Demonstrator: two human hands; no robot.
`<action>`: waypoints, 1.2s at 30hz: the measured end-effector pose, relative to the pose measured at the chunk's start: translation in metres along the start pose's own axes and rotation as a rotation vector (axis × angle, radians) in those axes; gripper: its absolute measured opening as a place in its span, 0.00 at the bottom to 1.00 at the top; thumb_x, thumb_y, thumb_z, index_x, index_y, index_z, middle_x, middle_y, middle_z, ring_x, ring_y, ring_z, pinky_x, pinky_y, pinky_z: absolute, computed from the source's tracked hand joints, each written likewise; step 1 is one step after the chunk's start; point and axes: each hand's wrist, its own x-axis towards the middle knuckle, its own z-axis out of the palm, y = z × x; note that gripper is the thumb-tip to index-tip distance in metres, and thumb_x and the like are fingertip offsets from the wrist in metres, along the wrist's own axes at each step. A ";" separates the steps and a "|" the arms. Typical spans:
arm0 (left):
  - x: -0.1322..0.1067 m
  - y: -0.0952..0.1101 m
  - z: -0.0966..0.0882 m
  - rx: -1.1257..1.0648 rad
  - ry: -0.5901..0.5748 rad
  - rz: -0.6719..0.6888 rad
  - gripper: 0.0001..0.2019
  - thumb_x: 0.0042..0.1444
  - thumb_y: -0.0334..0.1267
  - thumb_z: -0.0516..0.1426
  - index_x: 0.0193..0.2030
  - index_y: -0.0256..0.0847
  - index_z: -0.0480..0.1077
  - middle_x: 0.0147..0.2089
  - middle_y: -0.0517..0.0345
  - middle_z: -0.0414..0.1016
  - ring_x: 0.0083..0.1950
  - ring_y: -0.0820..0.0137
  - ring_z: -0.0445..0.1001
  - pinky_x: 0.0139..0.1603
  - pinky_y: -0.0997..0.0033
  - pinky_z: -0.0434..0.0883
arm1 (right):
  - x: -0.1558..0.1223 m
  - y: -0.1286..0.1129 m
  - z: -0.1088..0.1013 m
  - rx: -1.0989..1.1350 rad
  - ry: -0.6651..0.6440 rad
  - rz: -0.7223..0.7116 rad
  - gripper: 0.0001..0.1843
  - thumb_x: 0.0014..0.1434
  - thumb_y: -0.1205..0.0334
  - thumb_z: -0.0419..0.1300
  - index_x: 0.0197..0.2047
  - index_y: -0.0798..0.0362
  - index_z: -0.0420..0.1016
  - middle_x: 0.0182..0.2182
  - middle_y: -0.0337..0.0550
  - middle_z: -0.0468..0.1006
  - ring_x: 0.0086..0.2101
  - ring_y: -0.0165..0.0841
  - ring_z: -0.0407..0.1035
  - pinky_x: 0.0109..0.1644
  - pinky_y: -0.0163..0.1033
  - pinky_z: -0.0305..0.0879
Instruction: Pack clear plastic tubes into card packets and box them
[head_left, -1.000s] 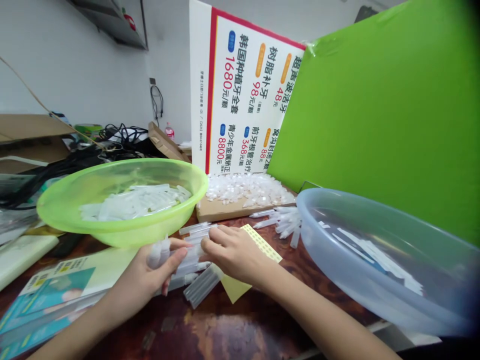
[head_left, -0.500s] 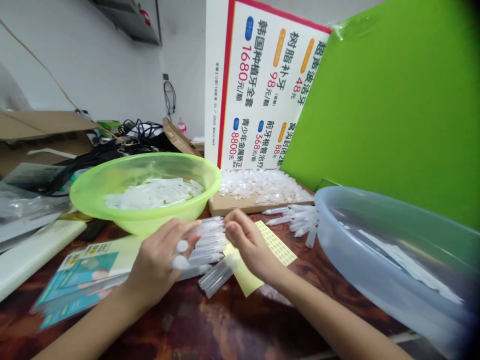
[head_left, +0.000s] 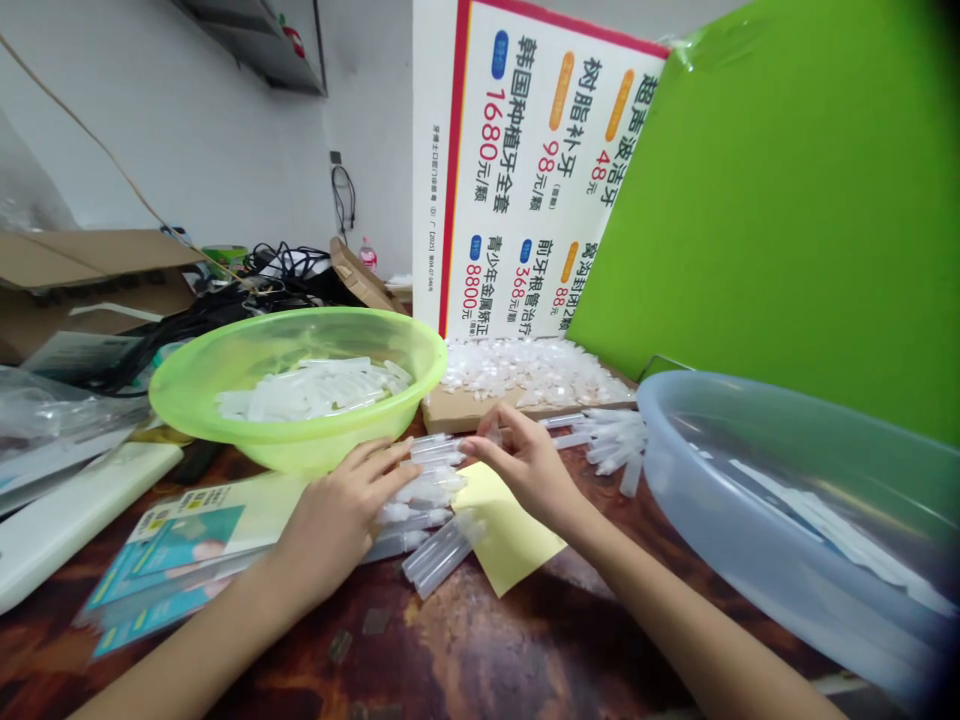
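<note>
Left hand (head_left: 339,518): open and flat, fingers spread over the clear plastic tubes (head_left: 429,488); we read this grip as apart, resting rather than clamped.
Right hand (head_left: 529,468): fingers curled at the far end of those tubes (whether this grip is closed on one, we cannot tell).
Tubes: a loose row between our hands, mid-tabletop (head_left: 465,650), just in front of the green basin (head_left: 300,450).
Yellow sheet (head_left: 504,530): beneath the right wrist, touching a small tube bundle (head_left: 439,555).
Far edge: a cardboard sheet (head_left: 465,415) carries a heap of small clear pieces (head_left: 532,370), with a dental price poster (head_left: 540,180) and a green board (head_left: 787,200) standing behind it.
Right side: a fan of capped tubes (head_left: 615,440) lies beside the clear plastic basin (head_left: 720,385), which holds some white strips (head_left: 825,535).
Green basin contents: white tubes (head_left: 315,390), heaped.
Left edge: printed leaflets (head_left: 172,560) lie flat (partly under the left forearm).
</note>
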 end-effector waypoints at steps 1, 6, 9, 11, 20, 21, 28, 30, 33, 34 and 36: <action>0.000 0.000 -0.001 0.016 0.012 0.010 0.38 0.41 0.14 0.49 0.58 0.46 0.70 0.67 0.55 0.67 0.66 0.57 0.64 0.52 0.59 0.74 | 0.001 0.001 -0.001 -0.022 0.021 -0.012 0.17 0.57 0.49 0.66 0.29 0.51 0.65 0.18 0.30 0.63 0.20 0.26 0.53 0.23 0.32 0.48; -0.001 0.003 -0.008 -0.064 0.077 -0.048 0.30 0.48 0.17 0.49 0.57 0.44 0.66 0.52 0.51 0.75 0.53 0.58 0.71 0.49 0.59 0.73 | 0.003 0.007 -0.001 0.007 0.014 0.015 0.12 0.61 0.52 0.59 0.37 0.53 0.72 0.25 0.37 0.71 0.25 0.30 0.65 0.27 0.34 0.61; -0.001 0.008 -0.014 -0.234 0.093 -0.228 0.18 0.54 0.27 0.53 0.52 0.43 0.62 0.40 0.57 0.73 0.39 0.63 0.74 0.40 0.64 0.73 | 0.002 0.010 0.003 0.066 -0.032 0.045 0.17 0.63 0.51 0.55 0.48 0.54 0.70 0.34 0.45 0.77 0.31 0.33 0.72 0.32 0.38 0.68; 0.000 0.011 -0.018 -0.359 0.081 -0.299 0.09 0.57 0.34 0.54 0.44 0.44 0.59 0.38 0.60 0.70 0.36 0.66 0.73 0.38 0.66 0.71 | 0.000 0.011 0.007 0.150 -0.057 0.048 0.20 0.64 0.51 0.55 0.54 0.54 0.64 0.38 0.47 0.78 0.31 0.32 0.73 0.34 0.39 0.70; 0.006 0.022 -0.034 -0.630 -0.035 -0.277 0.11 0.62 0.48 0.55 0.44 0.46 0.73 0.43 0.58 0.80 0.43 0.62 0.77 0.48 0.65 0.70 | -0.003 -0.006 0.000 0.122 -0.066 -0.089 0.17 0.54 0.49 0.68 0.25 0.53 0.73 0.31 0.41 0.75 0.34 0.33 0.70 0.40 0.39 0.67; 0.007 0.022 -0.034 -0.631 -0.029 -0.275 0.11 0.62 0.48 0.55 0.44 0.47 0.74 0.44 0.59 0.81 0.43 0.63 0.77 0.48 0.66 0.70 | -0.004 -0.008 0.000 0.134 -0.061 -0.105 0.18 0.54 0.49 0.69 0.24 0.53 0.73 0.28 0.39 0.73 0.30 0.31 0.67 0.36 0.37 0.65; 0.006 0.023 -0.029 -0.615 -0.023 -0.328 0.10 0.61 0.48 0.57 0.42 0.47 0.76 0.43 0.62 0.82 0.45 0.63 0.77 0.49 0.68 0.69 | -0.014 -0.008 0.021 0.334 -0.089 -0.003 0.14 0.57 0.52 0.66 0.28 0.53 0.73 0.21 0.35 0.70 0.19 0.25 0.62 0.22 0.32 0.59; 0.006 0.023 -0.028 -0.586 -0.014 -0.349 0.11 0.61 0.49 0.57 0.43 0.47 0.76 0.43 0.62 0.81 0.44 0.63 0.77 0.49 0.67 0.68 | -0.016 -0.006 0.024 0.310 -0.142 -0.008 0.11 0.57 0.55 0.66 0.32 0.53 0.73 0.24 0.36 0.72 0.21 0.26 0.66 0.24 0.32 0.63; 0.005 0.020 -0.027 -0.546 -0.010 -0.356 0.12 0.62 0.49 0.56 0.43 0.47 0.76 0.41 0.62 0.82 0.42 0.64 0.77 0.48 0.68 0.69 | -0.019 -0.007 0.023 0.226 -0.185 -0.060 0.08 0.58 0.58 0.64 0.40 0.52 0.72 0.32 0.39 0.75 0.26 0.28 0.72 0.29 0.34 0.69; 0.005 0.020 -0.027 -0.535 -0.004 -0.346 0.12 0.62 0.49 0.56 0.44 0.47 0.75 0.42 0.62 0.82 0.42 0.65 0.78 0.48 0.68 0.69 | -0.019 -0.007 0.022 0.200 -0.195 -0.081 0.08 0.59 0.59 0.62 0.42 0.52 0.72 0.34 0.40 0.76 0.28 0.29 0.73 0.31 0.34 0.70; 0.004 0.019 -0.026 -0.514 0.015 -0.310 0.12 0.62 0.48 0.56 0.45 0.47 0.75 0.45 0.61 0.82 0.44 0.64 0.79 0.49 0.69 0.70 | -0.021 -0.009 0.021 0.142 -0.205 -0.133 0.07 0.62 0.61 0.59 0.44 0.52 0.72 0.35 0.41 0.76 0.30 0.30 0.73 0.32 0.34 0.70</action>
